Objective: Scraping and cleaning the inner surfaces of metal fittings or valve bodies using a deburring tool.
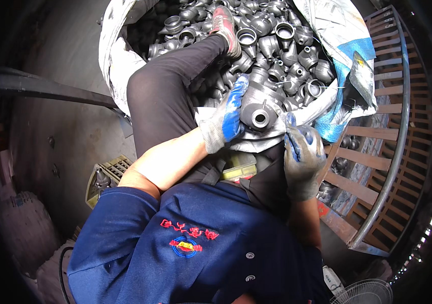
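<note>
My left hand (228, 119), in a grey glove with blue coating, grips the side of a dark grey metal casting (260, 104). The casting is bulbous, and its short spout with a round hole points toward me. Just right of it is my right hand (303, 149), gloved the same way, with its fingers curled and the thumb and fingertips close to the casting. Whatever those fingers may pinch is too small to make out. Beyond both hands, many similar castings (269, 48) fill a large white woven sack (120, 66), whose near rim lies under the held one.
My leg (163, 91) stretches over the sack, with a red shoe (223, 30) resting among the castings. To the right stands a metal-framed slatted rack (403, 116). A yellowish crate (112, 169) holds castings at left; a fan (365, 293) is at lower right. A dark bar (59, 86) crosses the left side.
</note>
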The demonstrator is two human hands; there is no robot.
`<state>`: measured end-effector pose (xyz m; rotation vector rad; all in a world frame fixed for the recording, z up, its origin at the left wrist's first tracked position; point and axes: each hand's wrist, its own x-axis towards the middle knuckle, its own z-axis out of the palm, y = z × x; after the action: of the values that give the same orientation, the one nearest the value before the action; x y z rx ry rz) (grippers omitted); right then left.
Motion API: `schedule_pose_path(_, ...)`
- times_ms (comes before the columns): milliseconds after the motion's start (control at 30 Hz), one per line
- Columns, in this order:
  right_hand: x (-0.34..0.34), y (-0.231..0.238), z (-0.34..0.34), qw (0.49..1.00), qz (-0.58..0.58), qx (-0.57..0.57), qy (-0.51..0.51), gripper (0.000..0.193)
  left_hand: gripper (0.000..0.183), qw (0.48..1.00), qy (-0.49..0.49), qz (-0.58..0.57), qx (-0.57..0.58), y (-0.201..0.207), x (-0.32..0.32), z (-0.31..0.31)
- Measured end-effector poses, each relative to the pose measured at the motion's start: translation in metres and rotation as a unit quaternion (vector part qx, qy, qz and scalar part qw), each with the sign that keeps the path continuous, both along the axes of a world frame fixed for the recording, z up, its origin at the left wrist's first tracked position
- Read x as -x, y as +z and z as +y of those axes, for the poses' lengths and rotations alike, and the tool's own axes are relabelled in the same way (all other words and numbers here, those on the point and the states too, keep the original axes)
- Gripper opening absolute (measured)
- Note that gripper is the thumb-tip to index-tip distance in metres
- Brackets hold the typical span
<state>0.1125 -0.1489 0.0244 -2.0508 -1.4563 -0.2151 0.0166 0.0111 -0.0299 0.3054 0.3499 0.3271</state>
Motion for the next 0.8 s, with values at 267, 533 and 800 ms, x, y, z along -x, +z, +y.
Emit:
schedule_pose_path(267, -0.013, 0.024, -0.001, 0.990, 0.098, 0.094, 0.029, 0.020, 0.057, 0.989, 0.034, 0.075, -0.120, -0.002, 0.000, 0.001)
schedule_pose_path(533, -0.028, 0.018, -0.001, 0.906, 0.404, 0.125, -0.003, 0.033, 0.057, 0.975, 0.018, 0.086, -0.202, -0.010, 0.000, 0.002)
schedule_pose_path(800, -0.022, 0.014, -0.012, 0.964, 0.264, 0.033, 0.024, 0.035, 0.053, 0.999, -0.005, 0.008, -0.032, -0.011, -0.001, -0.001)
